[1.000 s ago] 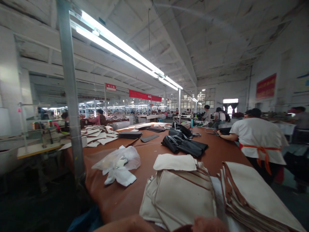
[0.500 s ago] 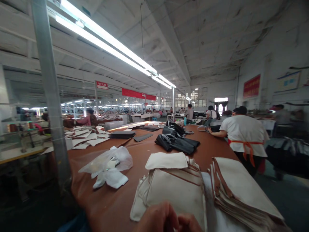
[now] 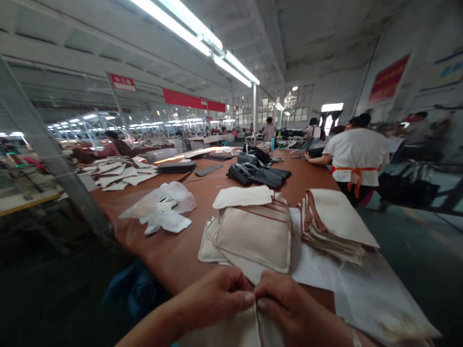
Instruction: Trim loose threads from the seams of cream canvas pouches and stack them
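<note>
Higher in view now: left hand (image 3: pixel 217 299), right hand (image 3: pixel 294 301), cream seamed piece (image 3: pixel 235 330) between.

Pale cream piece (image 3: pixel 231 332), raised seam (image 3: pixel 257 320), beside brown table (image 3: pixel 162 253)

Above the long table covered in brown sheeting (image 3: pixel 170 246) run bright white tube lights (image 3: pixel 237 69); beyond it stand multi-paned windows (image 3: pixel 298 102), and to its right lies a dull grey-green floor (image 3: pixel 401 233).

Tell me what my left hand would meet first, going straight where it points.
Likely the right hand: the left hand points at it, both pinching the pale piece; any gap is unclear.
</note>
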`<state>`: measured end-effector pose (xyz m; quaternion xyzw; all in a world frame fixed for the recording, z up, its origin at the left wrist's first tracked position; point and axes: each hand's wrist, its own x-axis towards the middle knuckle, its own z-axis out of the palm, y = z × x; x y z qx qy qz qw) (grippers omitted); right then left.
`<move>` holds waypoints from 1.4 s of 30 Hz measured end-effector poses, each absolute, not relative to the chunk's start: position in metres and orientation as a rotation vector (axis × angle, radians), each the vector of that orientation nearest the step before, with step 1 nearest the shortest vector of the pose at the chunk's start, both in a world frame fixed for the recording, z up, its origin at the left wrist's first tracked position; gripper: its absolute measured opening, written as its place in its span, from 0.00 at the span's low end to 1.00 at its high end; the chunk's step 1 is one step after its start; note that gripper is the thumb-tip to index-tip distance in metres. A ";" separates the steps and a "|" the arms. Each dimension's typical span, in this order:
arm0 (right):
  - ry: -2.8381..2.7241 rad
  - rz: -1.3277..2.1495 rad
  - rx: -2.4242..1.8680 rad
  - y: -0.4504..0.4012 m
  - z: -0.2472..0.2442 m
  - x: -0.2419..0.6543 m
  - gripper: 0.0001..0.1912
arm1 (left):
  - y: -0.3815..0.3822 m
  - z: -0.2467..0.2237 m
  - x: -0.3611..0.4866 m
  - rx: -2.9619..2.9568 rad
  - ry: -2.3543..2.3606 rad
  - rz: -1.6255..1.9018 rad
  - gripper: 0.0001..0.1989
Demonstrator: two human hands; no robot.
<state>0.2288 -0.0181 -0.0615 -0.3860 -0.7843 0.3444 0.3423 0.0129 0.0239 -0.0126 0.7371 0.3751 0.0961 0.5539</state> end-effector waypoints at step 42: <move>-1.624 1.192 -0.989 -0.038 -0.064 0.232 0.12 | -0.014 -0.014 0.024 1.333 1.056 0.362 0.11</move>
